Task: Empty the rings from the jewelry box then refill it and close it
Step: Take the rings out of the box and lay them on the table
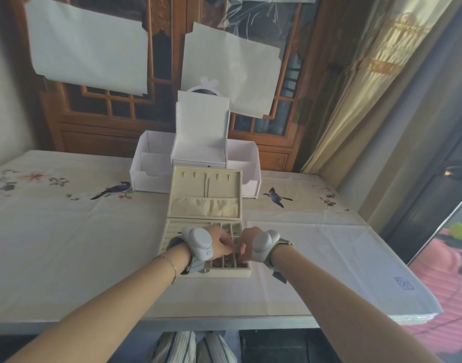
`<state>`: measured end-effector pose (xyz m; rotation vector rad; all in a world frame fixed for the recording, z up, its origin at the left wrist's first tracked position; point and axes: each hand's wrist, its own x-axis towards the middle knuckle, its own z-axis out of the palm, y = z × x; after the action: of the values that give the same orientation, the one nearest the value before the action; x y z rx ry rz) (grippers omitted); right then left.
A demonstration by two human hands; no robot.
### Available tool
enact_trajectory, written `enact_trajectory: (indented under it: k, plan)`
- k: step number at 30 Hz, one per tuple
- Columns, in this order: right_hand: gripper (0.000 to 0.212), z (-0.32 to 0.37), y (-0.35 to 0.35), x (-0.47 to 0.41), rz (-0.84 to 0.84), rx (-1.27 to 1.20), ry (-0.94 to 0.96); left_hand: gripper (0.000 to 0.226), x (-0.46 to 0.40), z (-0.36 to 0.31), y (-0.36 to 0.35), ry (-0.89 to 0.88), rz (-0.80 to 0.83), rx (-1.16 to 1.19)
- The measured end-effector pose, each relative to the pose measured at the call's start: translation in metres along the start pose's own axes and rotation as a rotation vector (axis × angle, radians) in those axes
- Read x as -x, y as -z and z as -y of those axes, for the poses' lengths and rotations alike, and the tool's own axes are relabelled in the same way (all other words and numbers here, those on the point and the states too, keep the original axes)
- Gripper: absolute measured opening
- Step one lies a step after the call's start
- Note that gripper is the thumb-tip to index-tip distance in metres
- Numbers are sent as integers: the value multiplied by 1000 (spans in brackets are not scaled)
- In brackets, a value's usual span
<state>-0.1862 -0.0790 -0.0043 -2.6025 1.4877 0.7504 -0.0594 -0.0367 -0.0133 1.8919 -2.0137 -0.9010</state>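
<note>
Both hands work low over the front of the open jewelry box (172, 231), fingertips nearly meeting above its small square compartments. Each grip looks curled down to a pinch: the left hand (220, 243) bends its fingers toward the middle cells and the right hand (244, 244) mirrors it from the other side. Whether either one has a ring between thumb and finger I cannot tell, since the fingertips hide it.

Just below the fingers, the front cells hold glinting rings (223, 262), pale metal as far as the view shows. These should be light, hard and slippery, apt to roll or slide out of a loose pinch, so the best hold is probably across the band with thumb and forefinger, lifting straight up out of the cell.

Outward from there, the box's padded beige tray looks soft-lined, and its lid (205, 195) stands open behind, tilted back, with a pouch along its lower edge. Closing it will likely want a hold on the lid's top edge. The box sits near the front of the bench (67, 244), with a white organizer (151, 163) just beyond.
</note>
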Motion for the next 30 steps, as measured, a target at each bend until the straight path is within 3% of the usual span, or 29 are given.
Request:
enact_trajectory:
  k: [5, 9, 24, 30]
  plan:
    - [20, 3, 3, -3, 60, 57, -13, 30, -1, 10, 1, 17, -6, 23]
    - [44, 7, 8, -1, 19, 46, -3, 29, 0, 15, 0, 16, -18, 48]
    - [43, 14, 7, -1, 64, 29, -51, 30, 5, 12, -7, 54, 20, 20]
    - [34, 3, 1, 3, -2, -130, -42, 23, 7, 2, -6, 24, 48, -100]
